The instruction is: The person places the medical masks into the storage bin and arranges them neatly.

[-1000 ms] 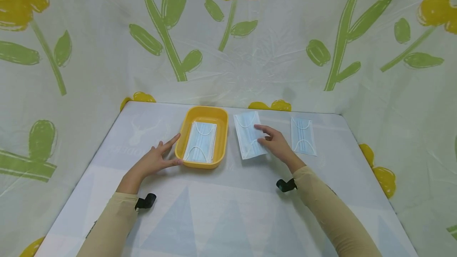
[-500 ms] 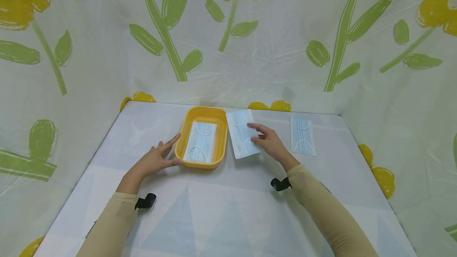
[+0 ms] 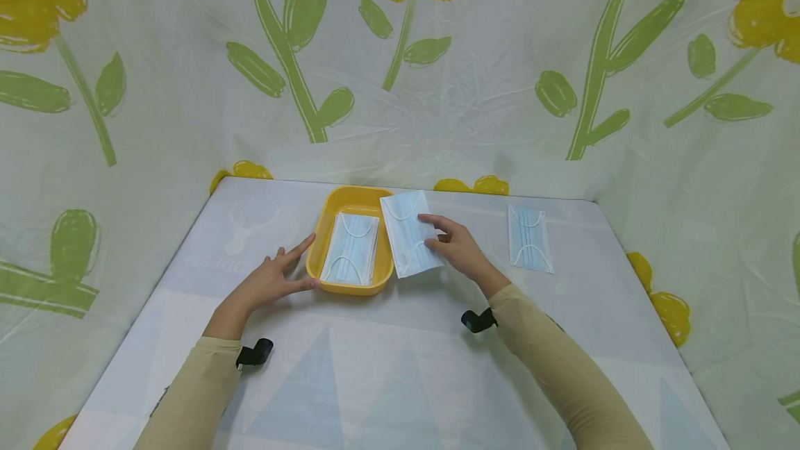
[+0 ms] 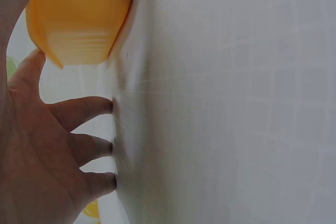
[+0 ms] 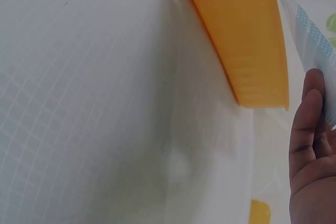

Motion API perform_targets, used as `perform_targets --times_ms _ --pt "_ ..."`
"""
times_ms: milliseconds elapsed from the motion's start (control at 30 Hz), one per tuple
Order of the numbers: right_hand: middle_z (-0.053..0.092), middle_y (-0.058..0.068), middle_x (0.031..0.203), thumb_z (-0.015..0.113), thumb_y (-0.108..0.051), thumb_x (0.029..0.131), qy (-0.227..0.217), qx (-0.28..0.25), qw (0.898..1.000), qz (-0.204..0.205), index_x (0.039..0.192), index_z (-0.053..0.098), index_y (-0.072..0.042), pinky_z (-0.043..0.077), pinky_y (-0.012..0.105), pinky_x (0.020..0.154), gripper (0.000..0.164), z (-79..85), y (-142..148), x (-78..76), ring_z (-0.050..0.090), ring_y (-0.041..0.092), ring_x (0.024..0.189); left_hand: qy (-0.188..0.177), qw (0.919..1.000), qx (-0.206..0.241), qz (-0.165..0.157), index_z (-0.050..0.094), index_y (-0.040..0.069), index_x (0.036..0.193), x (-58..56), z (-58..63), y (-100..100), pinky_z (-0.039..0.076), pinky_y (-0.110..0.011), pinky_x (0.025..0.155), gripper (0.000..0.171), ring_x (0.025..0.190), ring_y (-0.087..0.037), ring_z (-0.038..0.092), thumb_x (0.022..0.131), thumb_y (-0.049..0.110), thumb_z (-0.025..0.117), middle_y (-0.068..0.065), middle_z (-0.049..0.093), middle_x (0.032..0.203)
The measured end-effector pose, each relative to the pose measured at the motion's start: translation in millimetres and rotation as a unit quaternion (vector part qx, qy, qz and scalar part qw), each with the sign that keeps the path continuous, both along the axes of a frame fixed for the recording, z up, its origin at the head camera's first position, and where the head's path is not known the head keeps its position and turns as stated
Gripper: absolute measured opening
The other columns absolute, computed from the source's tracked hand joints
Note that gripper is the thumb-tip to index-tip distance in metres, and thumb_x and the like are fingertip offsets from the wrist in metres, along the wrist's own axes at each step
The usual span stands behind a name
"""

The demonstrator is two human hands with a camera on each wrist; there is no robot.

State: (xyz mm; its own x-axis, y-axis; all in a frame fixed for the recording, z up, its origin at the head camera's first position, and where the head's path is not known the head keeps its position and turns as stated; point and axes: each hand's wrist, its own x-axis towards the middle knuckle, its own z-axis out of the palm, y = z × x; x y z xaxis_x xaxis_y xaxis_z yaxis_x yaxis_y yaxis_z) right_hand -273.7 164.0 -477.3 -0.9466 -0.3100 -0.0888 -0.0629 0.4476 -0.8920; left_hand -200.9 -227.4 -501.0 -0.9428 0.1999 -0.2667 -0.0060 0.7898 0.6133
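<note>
My right hand pinches a pale blue face mask by its right edge. In the head view this mask overlaps the right rim of a yellow tray; in the right wrist view the mask is raised above the table, beside the tray's outer wall. A stack of face masks with white ear loops lies inside the tray. My left hand has its fingers spread at the tray's left side, index finger and thumb touching the rim. Its other fingertips rest on the table.
Another blue face mask lies flat on the table to the right. A pale patterned cloth covers the table. Behind and at both sides hangs a flowered curtain. Each forearm carries a small black camera.
My right hand has moved left with the face mask, from beside the tray to over its right rim. My left hand and the tray have stayed in place.
</note>
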Motion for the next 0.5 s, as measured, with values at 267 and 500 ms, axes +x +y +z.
perform_targets --times_ms 267,500 --pt "0.045 -0.001 0.157 0.066 -0.013 0.098 0.008 -0.009 1.000 0.007 0.145 0.058 -0.028 0.048 0.046 0.108 0.050 1.2 -14.5 -1.7 0.054 0.030 0.132 0.005 1.0000 0.002 -0.004 0.009 0.048 0.161 -0.6 -0.5 -1.3 0.011 -0.088 0.101 0.101 0.141 -0.070 0.002 0.083 0.072 0.069 -0.021 0.015 0.167" --pt "0.047 -0.001 0.155 0.066 -0.010 0.098 0.004 -0.015 1.000 0.006 0.144 0.059 -0.026 0.049 0.045 0.107 0.049 2.7 -30.0 -1.5 0.056 0.030 0.128 -0.001 1.0000 0.000 -0.001 0.009 0.048 0.161 -1.3 -1.4 -1.2 0.011 -0.089 0.100 0.102 0.141 -0.070 0.001 0.082 0.073 0.068 -0.021 0.015 0.167"
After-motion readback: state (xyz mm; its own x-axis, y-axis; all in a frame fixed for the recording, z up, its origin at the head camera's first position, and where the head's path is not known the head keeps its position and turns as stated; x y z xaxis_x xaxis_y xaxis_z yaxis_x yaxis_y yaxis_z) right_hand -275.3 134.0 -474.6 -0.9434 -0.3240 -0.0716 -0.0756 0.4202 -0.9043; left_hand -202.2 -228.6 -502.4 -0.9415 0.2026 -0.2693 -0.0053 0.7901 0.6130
